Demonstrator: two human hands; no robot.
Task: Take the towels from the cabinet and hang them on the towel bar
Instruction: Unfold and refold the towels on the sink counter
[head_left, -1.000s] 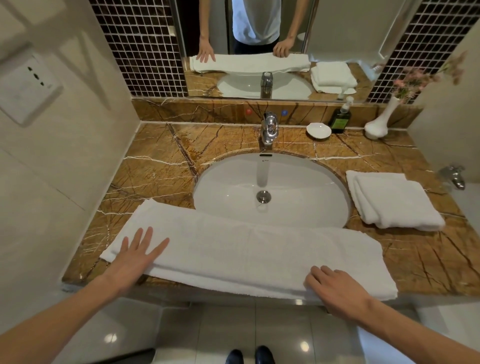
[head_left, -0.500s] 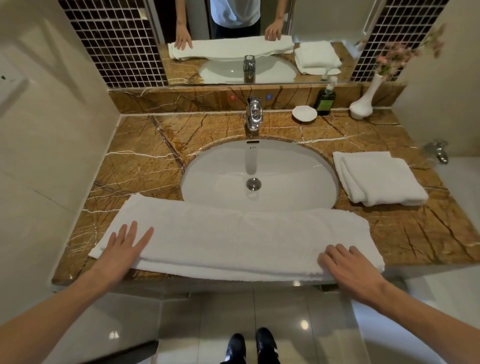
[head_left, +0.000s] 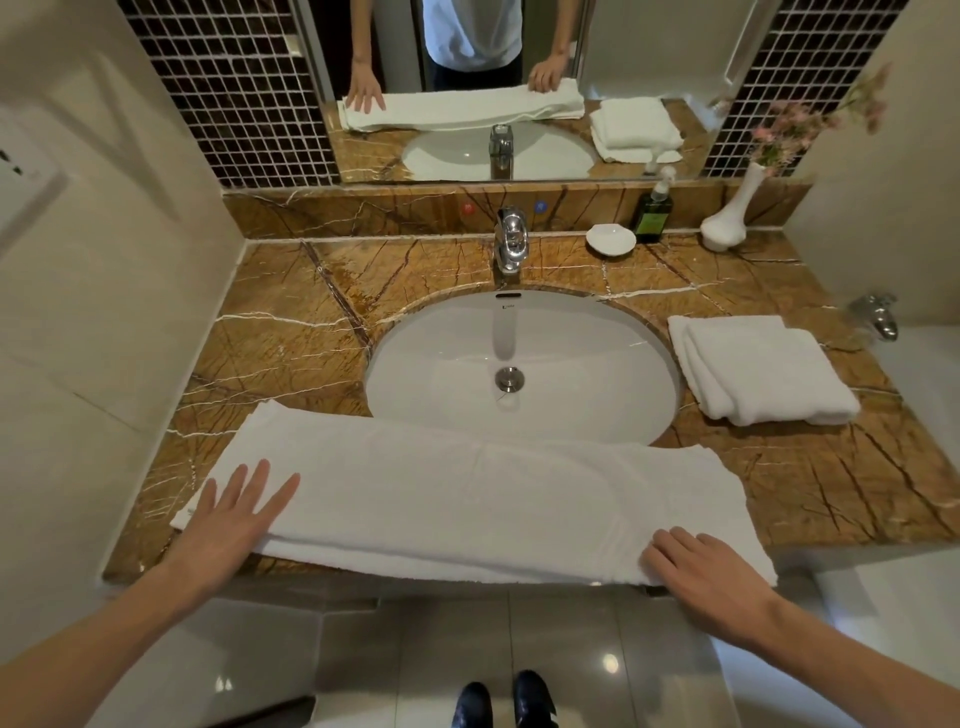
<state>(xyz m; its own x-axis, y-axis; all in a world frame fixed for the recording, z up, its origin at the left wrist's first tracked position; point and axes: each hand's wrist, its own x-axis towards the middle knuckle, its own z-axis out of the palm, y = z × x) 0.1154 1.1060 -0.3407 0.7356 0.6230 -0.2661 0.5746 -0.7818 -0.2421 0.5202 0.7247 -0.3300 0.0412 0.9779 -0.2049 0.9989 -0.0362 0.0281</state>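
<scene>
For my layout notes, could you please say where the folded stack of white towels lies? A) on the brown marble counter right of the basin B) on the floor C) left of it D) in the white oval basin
A: the folded stack of white towels sits on the brown marble counter, right of the white oval basin.

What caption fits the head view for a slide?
On the counter, left hand and right hand rest on a long towel before the sink; folded towel at right.

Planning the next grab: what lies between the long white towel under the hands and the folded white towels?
Head view: only bare brown marble countertop separates the long white towel from the folded white towels.
</scene>
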